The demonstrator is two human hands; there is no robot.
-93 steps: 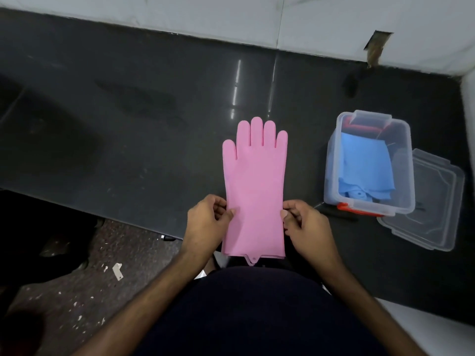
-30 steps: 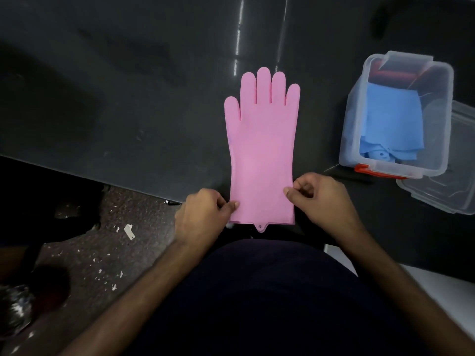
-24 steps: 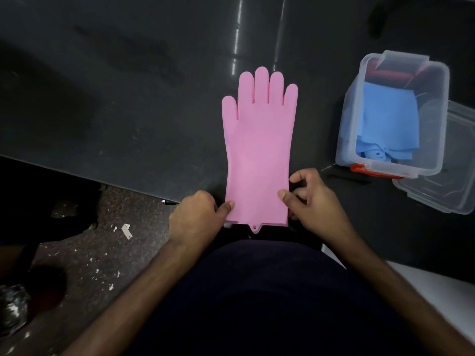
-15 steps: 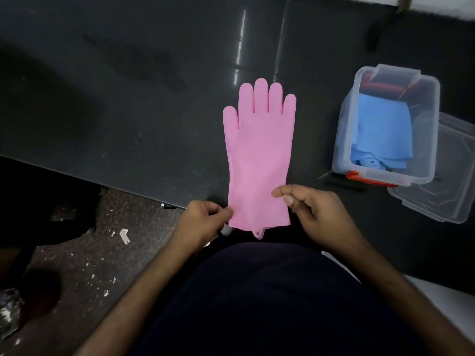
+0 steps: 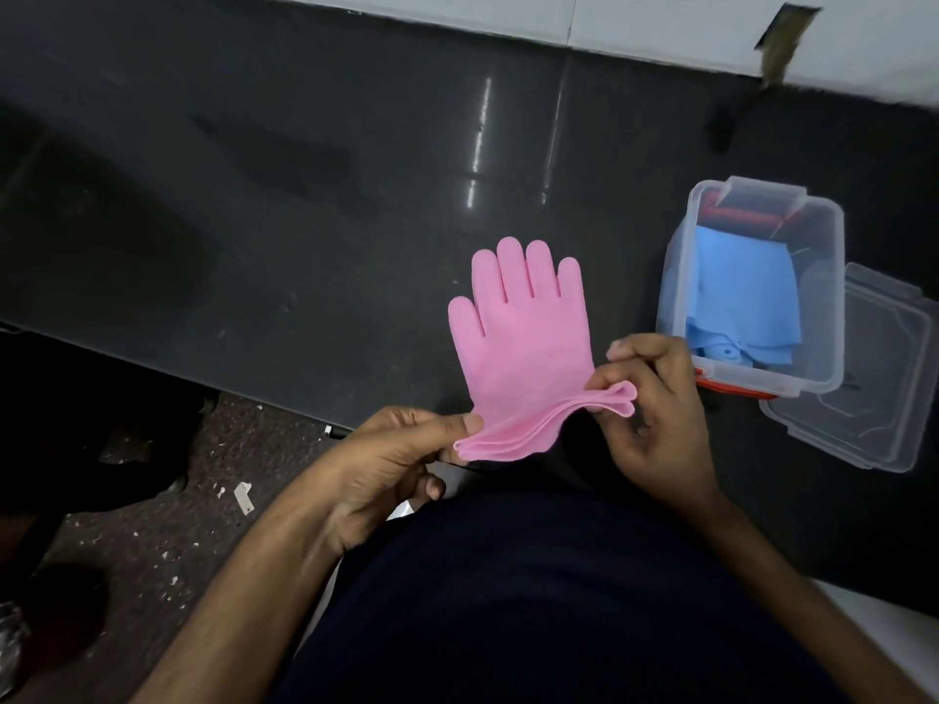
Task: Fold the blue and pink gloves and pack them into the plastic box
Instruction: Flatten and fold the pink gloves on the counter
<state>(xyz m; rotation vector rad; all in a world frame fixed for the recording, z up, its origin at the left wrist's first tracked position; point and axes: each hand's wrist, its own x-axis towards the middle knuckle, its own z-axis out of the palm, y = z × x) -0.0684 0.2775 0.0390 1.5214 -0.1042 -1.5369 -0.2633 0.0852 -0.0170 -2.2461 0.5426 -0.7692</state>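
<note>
The pink glove lies fingers-away on the dark counter, its cuff end lifted off the surface. My left hand pinches the cuff's left corner between thumb and fingers. My right hand pinches the cuff's right corner, which shows doubled layers. To the right stands the clear plastic box with an orange clip on its near side. The folded blue glove lies inside it.
The box's clear lid lies on the counter to the right of the box, partly under it. A white wall bounds the counter at the back. The counter's front edge runs diagonally left of my hands, with speckled floor below.
Both hands have lifted the pink glove's cuff off the counter and brought it up toward the palm. The glove's finger end stays flat. The camera tilted up, showing the wall again.
</note>
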